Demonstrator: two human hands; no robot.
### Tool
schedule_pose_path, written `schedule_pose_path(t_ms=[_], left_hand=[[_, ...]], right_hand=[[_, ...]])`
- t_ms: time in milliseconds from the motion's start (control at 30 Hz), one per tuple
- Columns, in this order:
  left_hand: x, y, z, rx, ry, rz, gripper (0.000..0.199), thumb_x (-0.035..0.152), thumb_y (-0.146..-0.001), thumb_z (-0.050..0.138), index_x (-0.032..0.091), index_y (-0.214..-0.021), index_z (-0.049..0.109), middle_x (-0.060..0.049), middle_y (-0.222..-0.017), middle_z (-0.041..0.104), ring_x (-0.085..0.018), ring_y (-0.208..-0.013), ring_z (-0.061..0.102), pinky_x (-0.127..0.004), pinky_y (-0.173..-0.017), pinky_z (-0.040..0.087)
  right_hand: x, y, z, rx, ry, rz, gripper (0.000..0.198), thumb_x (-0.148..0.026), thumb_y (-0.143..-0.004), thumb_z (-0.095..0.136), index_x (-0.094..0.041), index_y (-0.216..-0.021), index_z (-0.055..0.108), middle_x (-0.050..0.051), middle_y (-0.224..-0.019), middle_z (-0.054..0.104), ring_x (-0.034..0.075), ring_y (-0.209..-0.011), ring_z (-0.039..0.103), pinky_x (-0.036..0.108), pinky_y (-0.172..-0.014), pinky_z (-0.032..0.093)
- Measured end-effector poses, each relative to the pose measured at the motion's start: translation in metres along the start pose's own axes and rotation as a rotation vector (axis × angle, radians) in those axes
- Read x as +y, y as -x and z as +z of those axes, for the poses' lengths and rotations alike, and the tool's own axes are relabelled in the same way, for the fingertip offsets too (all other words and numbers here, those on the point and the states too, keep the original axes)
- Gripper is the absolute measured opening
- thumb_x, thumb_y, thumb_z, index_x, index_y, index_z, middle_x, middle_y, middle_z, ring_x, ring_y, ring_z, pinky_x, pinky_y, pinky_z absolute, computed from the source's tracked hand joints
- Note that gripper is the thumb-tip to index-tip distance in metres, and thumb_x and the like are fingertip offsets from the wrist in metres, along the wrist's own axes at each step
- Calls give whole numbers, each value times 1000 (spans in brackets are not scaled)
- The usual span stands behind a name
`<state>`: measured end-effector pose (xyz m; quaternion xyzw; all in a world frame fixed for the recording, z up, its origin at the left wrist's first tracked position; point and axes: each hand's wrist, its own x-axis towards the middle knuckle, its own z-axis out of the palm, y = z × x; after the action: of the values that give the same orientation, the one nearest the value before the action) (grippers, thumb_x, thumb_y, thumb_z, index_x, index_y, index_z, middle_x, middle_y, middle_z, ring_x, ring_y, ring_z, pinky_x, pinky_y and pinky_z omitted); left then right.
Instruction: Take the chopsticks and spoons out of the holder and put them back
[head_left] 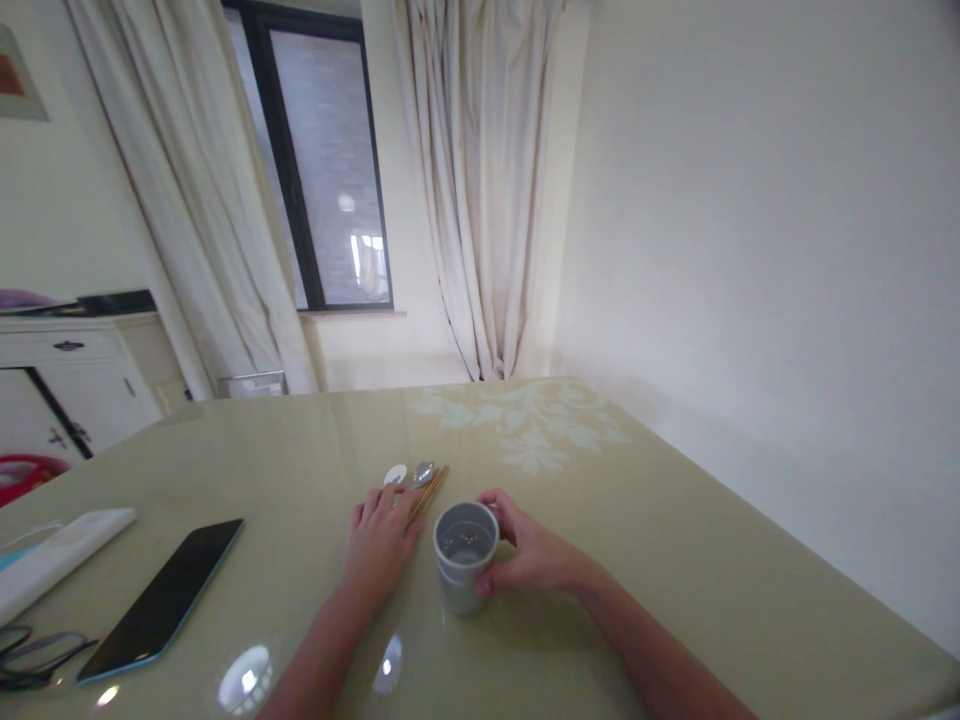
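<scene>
Clock bearings on my feed run from the grey cup [460, 562], twelve pointing up the view.

Ten o'clock, far off: white cabinet [97, 385], one drawer and doors below.

Nine, left edge: white slab-like item [71, 560], nature unclear to me. Toward eight from there: dark cable [45, 655], coiled.

Nine, closer in: flat dark device [161, 600], one, glossy, blue-edged, lying on the worktop [735, 560].

Eleven, beyond the worktop: dark-framed window [330, 170], flanked by pale curtains [484, 190].

Between nine and ten, just beside the cup: left hand [382, 535], palm down, fingers loosely bent over the near ends of thin wooden sticks [432, 490]; whether it grips them I cannot tell.

Between ten and eleven, by those fingers: white disc [395, 474], one. Eleven: spoon [424, 473], one, shiny bowl showing, beside the sticks, which slant toward one.

Hub: the cup, one, upright; inside, small specks I cannot identify.

Three, against the cup: right hand [529, 550], grasping its side, thumb on the near face.

One: pale floral motif [532, 430] on the worktop.

Two: plain white wall [765, 250].
</scene>
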<state>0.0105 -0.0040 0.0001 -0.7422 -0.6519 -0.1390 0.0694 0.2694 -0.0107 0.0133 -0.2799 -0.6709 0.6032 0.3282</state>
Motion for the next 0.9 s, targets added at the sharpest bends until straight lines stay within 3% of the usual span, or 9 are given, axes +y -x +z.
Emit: schedule_pose_path(t_ms=[233, 400, 567, 700, 900], left_hand=[[-22, -10, 14, 12, 108, -23, 28, 30, -99, 59, 23, -123, 72, -11, -132, 70, -31, -123, 61, -45, -104, 48], [-27, -17, 21, 206, 430, -12, 30, 33, -102, 49, 21, -111, 75, -11, -114, 76, -29, -110, 68, -45, -101, 52], [-24, -19, 18, 292, 509, -24, 37, 33, -103, 40, 19, -109, 73, -13, -110, 78, -30, -105, 71, -48, -98, 55], [-18, -16, 15, 375, 623, -113, 44, 32, -106, 29, 17, -122, 67, -14, -113, 77, -27, -110, 72, -48, -102, 56], [-3, -13, 14, 375, 951, -248, 48, 52, -108, 30, 21, -133, 56, -12, -121, 75, -24, -110, 73, -47, -103, 57]], right_hand=[[21, -21, 9, 266, 202, -179, 69, -50, -76, 92, -24, -129, 55, 11, -128, 71, 30, -119, 66, 43, -97, 50], [29, -43, 16, 304, 280, -189, 65, -51, -80, 88, -25, -131, 57, 11, -128, 73, 30, -119, 67, 41, -89, 55], [42, -61, 21, 376, 441, -158, 71, -42, -79, 89, -25, -140, 59, 13, -137, 70, 33, -117, 69, 42, -82, 57], [45, -59, 19, 418, 311, -124, 87, -39, -76, 91, -24, -151, 50, 16, -137, 69, 33, -119, 70, 47, -92, 58], [41, -53, 8, 674, 71, -122, 58, -56, -77, 87, -23, -122, 68, 11, -108, 75, 28, -98, 72, 43, -86, 57]])
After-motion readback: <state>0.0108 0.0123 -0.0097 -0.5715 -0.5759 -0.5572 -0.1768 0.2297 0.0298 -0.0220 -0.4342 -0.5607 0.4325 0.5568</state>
